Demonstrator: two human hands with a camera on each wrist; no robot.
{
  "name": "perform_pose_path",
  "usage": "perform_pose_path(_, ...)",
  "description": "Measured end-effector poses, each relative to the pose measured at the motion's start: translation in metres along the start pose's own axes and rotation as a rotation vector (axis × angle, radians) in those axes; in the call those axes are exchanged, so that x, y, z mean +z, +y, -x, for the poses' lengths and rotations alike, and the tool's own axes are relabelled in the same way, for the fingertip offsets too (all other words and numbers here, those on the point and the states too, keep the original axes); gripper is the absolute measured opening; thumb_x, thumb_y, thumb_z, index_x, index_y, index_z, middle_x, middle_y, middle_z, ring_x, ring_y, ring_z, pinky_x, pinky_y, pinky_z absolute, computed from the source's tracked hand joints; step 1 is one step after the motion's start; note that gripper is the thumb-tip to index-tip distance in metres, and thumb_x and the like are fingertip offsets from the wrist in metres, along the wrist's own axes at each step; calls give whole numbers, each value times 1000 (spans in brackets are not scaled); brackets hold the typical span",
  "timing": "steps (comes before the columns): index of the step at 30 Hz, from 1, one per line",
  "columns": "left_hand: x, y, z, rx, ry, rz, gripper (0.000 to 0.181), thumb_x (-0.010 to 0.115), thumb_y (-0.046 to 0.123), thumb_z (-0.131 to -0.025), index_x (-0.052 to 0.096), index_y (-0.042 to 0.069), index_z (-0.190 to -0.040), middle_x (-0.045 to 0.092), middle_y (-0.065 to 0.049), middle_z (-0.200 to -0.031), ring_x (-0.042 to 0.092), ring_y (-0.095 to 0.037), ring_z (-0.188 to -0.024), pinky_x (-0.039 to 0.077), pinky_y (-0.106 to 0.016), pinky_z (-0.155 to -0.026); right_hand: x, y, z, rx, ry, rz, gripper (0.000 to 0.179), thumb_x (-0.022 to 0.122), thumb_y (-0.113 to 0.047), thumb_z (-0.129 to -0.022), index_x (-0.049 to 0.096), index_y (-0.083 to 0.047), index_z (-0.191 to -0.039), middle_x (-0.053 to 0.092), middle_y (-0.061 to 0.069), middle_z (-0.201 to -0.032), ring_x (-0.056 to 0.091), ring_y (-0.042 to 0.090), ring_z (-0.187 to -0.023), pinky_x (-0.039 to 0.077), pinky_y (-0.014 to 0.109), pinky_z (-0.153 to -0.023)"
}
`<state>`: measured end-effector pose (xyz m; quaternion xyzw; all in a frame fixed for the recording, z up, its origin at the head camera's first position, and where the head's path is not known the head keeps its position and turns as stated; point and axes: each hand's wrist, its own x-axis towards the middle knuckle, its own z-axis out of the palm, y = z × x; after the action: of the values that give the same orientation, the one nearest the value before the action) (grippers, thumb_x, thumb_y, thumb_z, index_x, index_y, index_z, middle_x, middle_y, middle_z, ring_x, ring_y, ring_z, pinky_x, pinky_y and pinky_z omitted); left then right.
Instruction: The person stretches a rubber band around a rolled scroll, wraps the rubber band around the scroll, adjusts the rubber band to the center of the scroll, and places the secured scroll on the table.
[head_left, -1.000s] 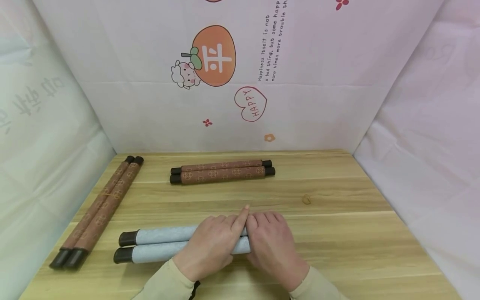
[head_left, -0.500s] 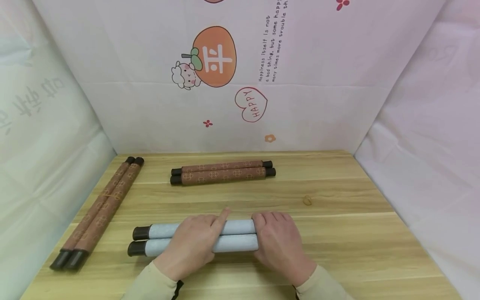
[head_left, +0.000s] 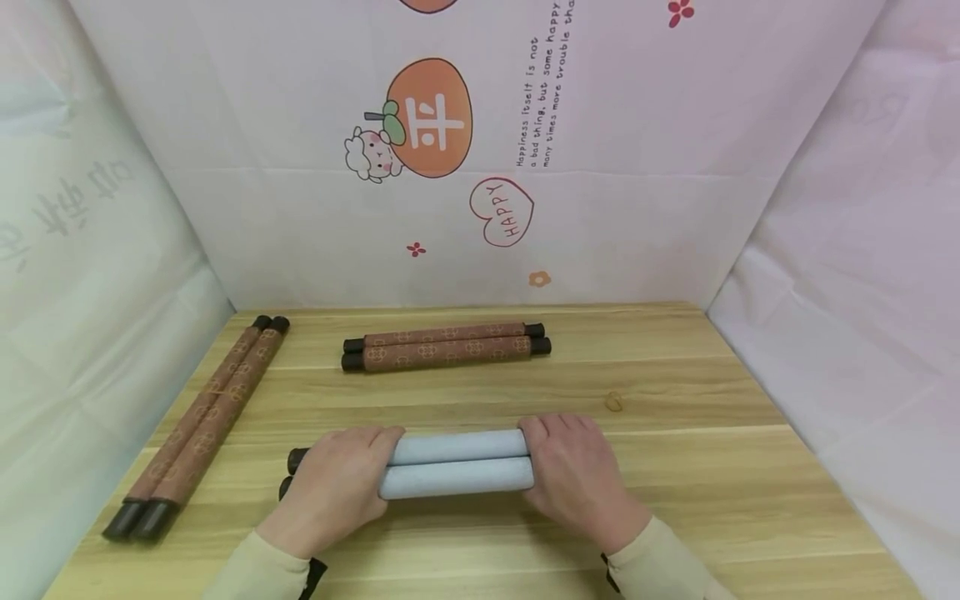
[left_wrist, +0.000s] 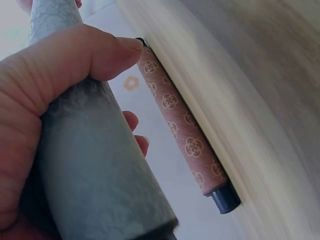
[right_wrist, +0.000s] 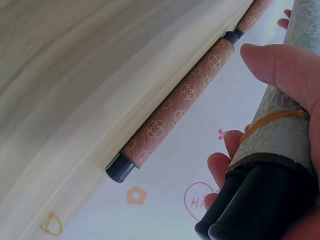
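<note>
A pale blue-grey scroll (head_left: 457, 477), rolled from both ends into two side-by-side rolls, is held level over the front of the table. My left hand (head_left: 333, 483) grips it near its left end, where dark knobs poke out past the hand. Around the right end curls my right hand (head_left: 573, 471). In the right wrist view a rubber band (right_wrist: 272, 120) circles the scroll close to its black knobs (right_wrist: 260, 202), beside my thumb. The left wrist view shows my left thumb (left_wrist: 95, 52) lying across the patterned roll.
A brown scroll (head_left: 450, 346) with flower motifs lies across the back of the table. Another brown scroll (head_left: 206, 421) slants along the left edge. One loose rubber band (head_left: 613, 402) lies right of centre. White printed cloth (head_left: 637, 208) walls the table on three sides.
The pale scroll has shifted right. My left hand has slid left along it toward its left end, its raised index finger now down; my right hand has moved slightly right with the scroll.
</note>
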<state>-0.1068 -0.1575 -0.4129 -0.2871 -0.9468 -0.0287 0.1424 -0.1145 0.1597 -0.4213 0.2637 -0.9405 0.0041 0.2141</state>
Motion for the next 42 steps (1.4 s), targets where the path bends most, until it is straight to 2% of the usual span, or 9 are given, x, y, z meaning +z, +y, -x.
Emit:
perform_pose_path(8,4,-6,3,46,142,11,70,92,21,-56,69,8,-121,76,-5,-105,72,-19,-90,61,-41,-77,-1,5,2,28,-47,-31,71,93,-41,-59,65,-12,-117,73,6,-107,70,27,-100,56,50,-91)
perform_pose_path(13,8,-9,6,56,168,18,71,92,20,-55,70,7,-121,76,-6,-109,73,-21,-93,61,-43,-81,-1,10,8,31,-121,-112,98,95,-62,-57,60,-14,-135,71,8,-121,67,30,-112,51,53,-104)
perform_pose_path(15,10,-10,8,50,169,17,70,91,19,-55,71,6,-121,76,-6,-110,73,-22,-95,61,-44,-83,-1,13,10,39,-140,-106,103,97,-56,-57,57,-10,-139,70,11,-124,66,31,-114,50,53,-105)
perform_pose_path(17,11,-11,9,46,175,18,70,91,19,-55,71,6,-121,76,-6,-110,74,-23,-96,60,-45,-84,-1,15,12,50,-144,-82,97,99,-43,-57,57,-6,-136,70,13,-121,67,31,-112,52,51,-103)
perform_pose_path(20,12,-11,10,59,198,24,69,91,19,-55,72,7,-120,77,-6,-109,74,-23,-94,61,-45,-82,0,17,13,61,-132,-33,78,97,-25,-58,60,-3,-122,70,14,-111,68,31,-104,57,47,-94)
perform_pose_path(23,12,-11,11,74,228,30,70,92,19,-53,72,7,-119,77,-6,-106,74,-22,-92,61,-46,-79,1,17,13,69,-126,-13,65,94,-20,-58,61,-6,-112,70,12,-105,68,30,-99,58,48,-90)
perform_pose_path(29,11,-7,10,73,244,38,72,93,19,-51,73,7,-118,77,-7,-106,75,-23,-91,61,-46,-78,3,13,13,62,-99,20,58,93,-21,-59,61,-8,-105,71,11,-102,70,30,-98,57,52,-91)
perform_pose_path(35,10,-5,11,68,257,40,69,92,20,-51,74,7,-116,78,-6,-102,75,-22,-88,62,-46,-76,5,9,11,39,-69,29,64,96,-27,-56,62,-7,-106,71,12,-105,69,32,-100,55,52,-93)
perform_pose_path(42,9,-5,12,68,271,34,68,90,20,-50,74,7,-115,78,-5,-102,75,-21,-87,61,-45,-75,7,7,9,9,-50,15,71,97,-29,-54,61,-6,-110,71,12,-109,68,33,-101,51,53,-101)
